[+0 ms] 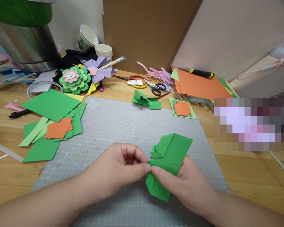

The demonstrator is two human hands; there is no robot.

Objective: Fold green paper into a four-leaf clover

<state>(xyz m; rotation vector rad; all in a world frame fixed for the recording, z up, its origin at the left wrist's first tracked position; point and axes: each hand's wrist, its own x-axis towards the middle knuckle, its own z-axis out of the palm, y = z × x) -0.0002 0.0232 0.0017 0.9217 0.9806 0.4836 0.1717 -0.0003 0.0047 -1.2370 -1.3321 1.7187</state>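
A sheet of green paper [174, 154], folded along several creases, is held up over the grey cutting mat [115, 126]. My right hand [191, 183] grips it from the right, thumb on the near face and the other fingers behind, hidden by the paper. With thumb and forefinger, my left hand [125, 167] pinches the paper's left edge close to my right thumb tip. A small folded flap curls up above that pinch. Farther back on the mat lies a folded green paper piece [146, 100].
Green and orange paper scraps [59, 127] overlap the mat's left side. Behind the mat lie scissors [156, 86], pink strips [156, 75] and a layered paper flower [74, 79]. Orange sheets [203, 85] and small paper squares [182, 108] are at the right. Paper cups [103, 50] stand behind.
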